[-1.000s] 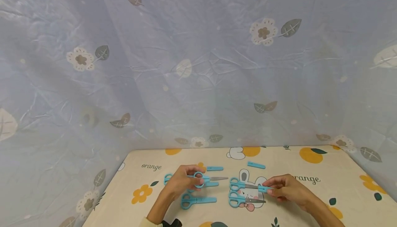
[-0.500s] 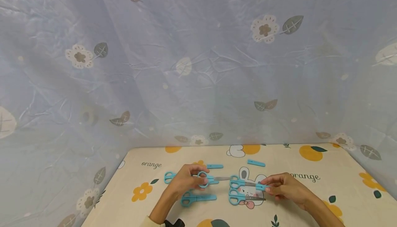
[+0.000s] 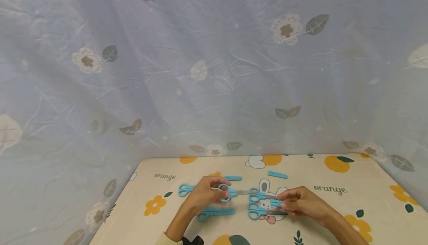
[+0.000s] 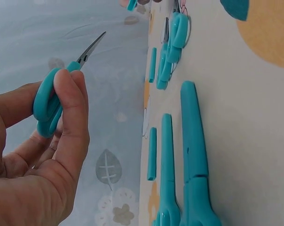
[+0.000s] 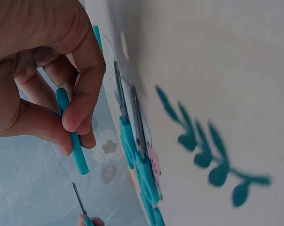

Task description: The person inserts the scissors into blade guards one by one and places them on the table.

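My left hand pinches a pair of light blue scissors by the finger loops. Their bare metal blades point right, raised over the table. My right hand pinches a slim light blue blade cover between thumb and fingertips. In the right wrist view the cover's free end faces the blade tip, with a small gap between them. Beneath, on the cloth, lie two more scissors with bare blades, the nearer pair and the farther pair. The hands partly overlap these in the head view.
Sheathed scissors lie in front of the left hand, and another sheathed pair is partly behind it. Two loose covers rest farther back, a left cover and a right cover. A patterned curtain rises behind the table.
My left hand has moved right with the scissors, and my right hand has shifted left with the cover. The blade tip and the cover are closer together.
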The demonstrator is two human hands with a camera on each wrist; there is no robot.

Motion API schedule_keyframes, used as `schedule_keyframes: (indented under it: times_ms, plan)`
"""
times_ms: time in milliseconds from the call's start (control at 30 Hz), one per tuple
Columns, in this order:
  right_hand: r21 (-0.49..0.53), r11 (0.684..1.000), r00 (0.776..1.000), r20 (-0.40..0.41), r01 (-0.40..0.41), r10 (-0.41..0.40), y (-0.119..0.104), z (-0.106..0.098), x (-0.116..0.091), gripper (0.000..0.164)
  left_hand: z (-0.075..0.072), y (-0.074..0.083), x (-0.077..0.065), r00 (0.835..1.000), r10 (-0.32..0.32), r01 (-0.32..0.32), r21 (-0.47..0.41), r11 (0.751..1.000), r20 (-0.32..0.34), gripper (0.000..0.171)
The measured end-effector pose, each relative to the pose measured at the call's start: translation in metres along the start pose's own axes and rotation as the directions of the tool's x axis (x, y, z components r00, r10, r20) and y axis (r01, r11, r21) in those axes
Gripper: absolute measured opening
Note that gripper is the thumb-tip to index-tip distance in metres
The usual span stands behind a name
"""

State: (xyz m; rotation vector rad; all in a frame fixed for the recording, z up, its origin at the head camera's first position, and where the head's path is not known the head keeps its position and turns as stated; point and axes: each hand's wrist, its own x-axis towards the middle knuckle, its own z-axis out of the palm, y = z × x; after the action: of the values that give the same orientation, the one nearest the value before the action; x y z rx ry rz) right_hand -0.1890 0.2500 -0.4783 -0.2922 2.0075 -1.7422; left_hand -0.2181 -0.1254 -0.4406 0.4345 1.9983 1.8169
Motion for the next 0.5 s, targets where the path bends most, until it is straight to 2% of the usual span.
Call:
schedule_keyframes:
  times_ms: [333,500]
  plan:
    - [0.029,0.999,0.999,-0.016,0.035,-0.034,-0.019,0.008,0.007,0.043,0.011,0.006,0.005,1.000,0.005,-0.005,0.013,1.000,0.003,0.033]
    - [0.056,0.998,0.999,-0.019,0.038,-0.037,-0.019,0.010,0.006,0.037,0.016,0.007,0.008,1.000,0.001,-0.001,0.009,1.000,0.019,0.034]
